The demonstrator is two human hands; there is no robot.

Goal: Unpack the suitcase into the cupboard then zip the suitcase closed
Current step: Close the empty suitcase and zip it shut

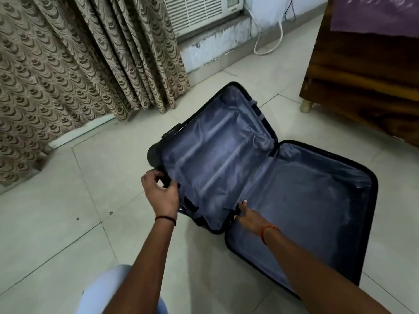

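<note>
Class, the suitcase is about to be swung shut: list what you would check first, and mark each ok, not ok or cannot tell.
1. Both halves of the suitcase unpacked: ok, only lining shows.
2. Left hand has a grip on the raised half's outer edge: ok.
3. Right hand out of the closing gap: not ok, its fingers lie at the hinge.
4. Lining flat: not ok, wrinkled.
5. Zip track free: cannot tell.

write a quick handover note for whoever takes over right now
Left hand: grip on the outer edge of the suitcase's raised half, by a wheel.
Right hand: fingers straight, resting on the lining at the hinge.
Suitcase: open on the floor, both halves look empty.
Done: unpacking, as far as the view shows.
Left: fold the raised half over, zip it closed.
</note>
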